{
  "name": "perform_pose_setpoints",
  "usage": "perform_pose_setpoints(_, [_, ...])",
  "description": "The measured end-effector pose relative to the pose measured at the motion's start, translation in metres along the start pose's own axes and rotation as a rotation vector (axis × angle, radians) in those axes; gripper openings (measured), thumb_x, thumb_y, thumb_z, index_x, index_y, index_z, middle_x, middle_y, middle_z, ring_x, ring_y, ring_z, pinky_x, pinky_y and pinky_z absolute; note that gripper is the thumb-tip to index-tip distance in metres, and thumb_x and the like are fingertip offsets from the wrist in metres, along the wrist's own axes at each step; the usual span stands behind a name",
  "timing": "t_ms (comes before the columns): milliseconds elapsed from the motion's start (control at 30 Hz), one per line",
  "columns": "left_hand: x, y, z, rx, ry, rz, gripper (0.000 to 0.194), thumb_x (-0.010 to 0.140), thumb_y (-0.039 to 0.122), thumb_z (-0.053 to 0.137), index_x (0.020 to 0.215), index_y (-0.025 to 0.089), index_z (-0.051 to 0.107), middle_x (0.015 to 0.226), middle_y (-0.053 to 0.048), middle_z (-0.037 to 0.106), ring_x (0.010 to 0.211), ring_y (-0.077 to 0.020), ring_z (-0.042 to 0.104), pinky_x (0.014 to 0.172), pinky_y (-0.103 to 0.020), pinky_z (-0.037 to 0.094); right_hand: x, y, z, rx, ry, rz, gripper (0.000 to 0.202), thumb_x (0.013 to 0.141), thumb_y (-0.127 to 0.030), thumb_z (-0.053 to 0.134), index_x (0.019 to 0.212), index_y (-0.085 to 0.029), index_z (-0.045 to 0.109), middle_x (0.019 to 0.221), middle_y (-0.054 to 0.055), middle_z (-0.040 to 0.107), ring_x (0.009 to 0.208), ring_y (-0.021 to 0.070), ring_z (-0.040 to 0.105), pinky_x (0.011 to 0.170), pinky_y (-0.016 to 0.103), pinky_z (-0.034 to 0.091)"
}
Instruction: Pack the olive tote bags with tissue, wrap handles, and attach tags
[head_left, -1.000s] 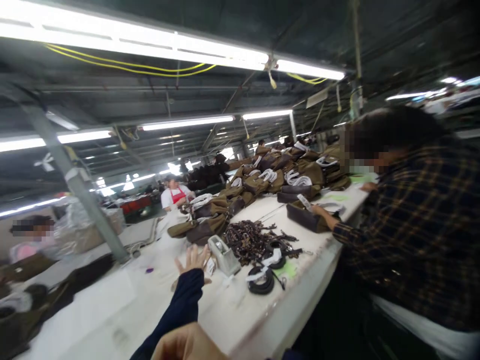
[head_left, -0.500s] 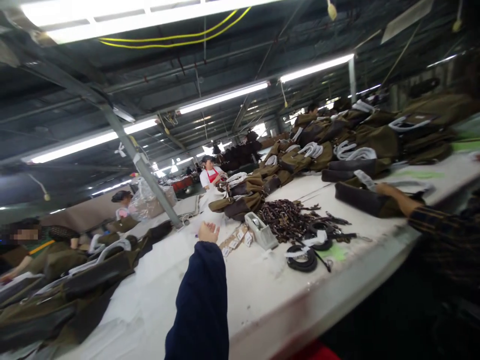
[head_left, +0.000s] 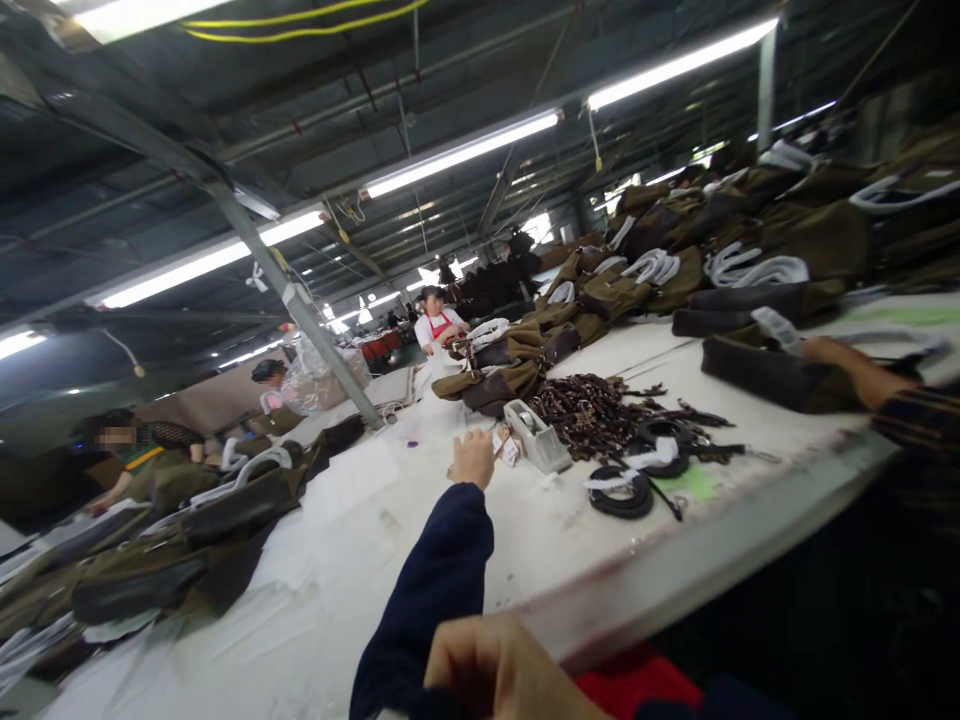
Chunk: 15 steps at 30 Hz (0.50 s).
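Fingers curled, my left hand [head_left: 474,458] is down on the white table [head_left: 540,530], beside the small white tags [head_left: 508,446] and left of the grey tape dispenser [head_left: 537,437]. What lies under its fingers is hidden. At the bottom edge, close to the camera, my right hand [head_left: 510,668] is closed beside a dark, blurred patch; what it grips cannot be made out. A heap of dark brown straps [head_left: 592,415] with metal clips lies behind the dispenser. Black coiled straps [head_left: 621,492] with white wrapping are to its right.
Brown-green bags [head_left: 637,285] with white-wrapped handles are piled at the back right. More bags [head_left: 187,540] and thin white sheets [head_left: 330,520] cover the left. A co-worker's hand [head_left: 855,365] touches a bag at right. A metal post [head_left: 322,345] rises behind the table.
My left hand has come down onto the tags, its fingers now curled and hiding part of them. My right hand has entered at the bottom. The view has shifted a little left.
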<state>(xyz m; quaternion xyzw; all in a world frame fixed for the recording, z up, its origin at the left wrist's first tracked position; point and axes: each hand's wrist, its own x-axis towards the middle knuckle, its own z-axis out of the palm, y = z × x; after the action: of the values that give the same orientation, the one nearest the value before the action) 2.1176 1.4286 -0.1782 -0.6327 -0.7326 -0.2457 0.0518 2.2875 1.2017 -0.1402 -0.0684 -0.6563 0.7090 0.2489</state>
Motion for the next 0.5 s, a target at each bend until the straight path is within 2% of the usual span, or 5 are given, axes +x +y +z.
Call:
perform_pose_setpoints(67, [-0.007,0.001,0.009,0.102,-0.062,0.094,0.020,0.093,0.026,0.063,0.110,0.016,0.066,0.121,-0.008,0.065,0.123,-0.0277,0.055,0.110,-0.057,0.036,0.012,-0.007,-0.002,-0.289,0.069,-0.056,0.032,0.073,-0.040,0.078,0.072,-0.017,0.056,0.063,-0.005,0.050,0.055,0.0070,0.040,0.051,0.020,0.030])
perform_pose_setpoints(133, [-0.012,-0.001,0.014,0.180,-0.105,0.151,0.020,0.094,0.026,0.062,0.110,0.016,0.066,0.121,-0.008,0.065,0.122,-0.0276,0.056,0.109,-0.057,0.037,0.018,-0.017,-0.005,-0.667,0.159,-0.180,0.021,0.075,-0.026,0.072,0.068,-0.017,0.054,0.064,-0.004,0.055,0.057,0.0091,0.042,0.052,0.023,0.029])
perform_pose_setpoints(233, [-0.018,-0.005,0.019,0.244,-0.139,0.189,0.021,0.095,0.027,0.061,0.112,0.016,0.065,0.121,-0.008,0.065,0.121,-0.0279,0.056,0.107,-0.057,0.039,0.025,-0.031,-0.009,-1.117,0.234,-0.435,0.012,0.081,-0.019,0.065,0.074,-0.019,0.055,0.073,0.000,0.064,0.062,0.0141,0.050,0.054,0.028,0.029])
perform_pose_setpoints(367, [-0.029,-0.001,0.028,0.209,-0.159,0.198,0.020,0.094,0.028,0.062,0.110,0.016,0.066,0.123,-0.009,0.064,0.123,-0.0280,0.054,0.109,-0.056,0.037,0.040,-0.039,0.002,-1.339,0.338,-0.578,0.008,0.089,-0.016,0.058,0.091,-0.020,0.052,0.081,0.001,0.065,0.066,0.0183,0.056,0.051,0.030,0.031])
perform_pose_setpoints(500, [-0.034,-0.001,0.036,0.064,-0.144,0.105,0.016,0.093,0.026,0.064,0.104,0.016,0.067,0.121,-0.008,0.066,0.124,-0.0273,0.054,0.110,-0.055,0.036,0.041,-0.029,0.027,-1.330,0.223,-0.761,0.011,0.092,-0.022,0.058,0.085,-0.021,0.049,0.070,-0.002,0.060,0.054,0.0145,0.051,0.043,0.028,0.029])
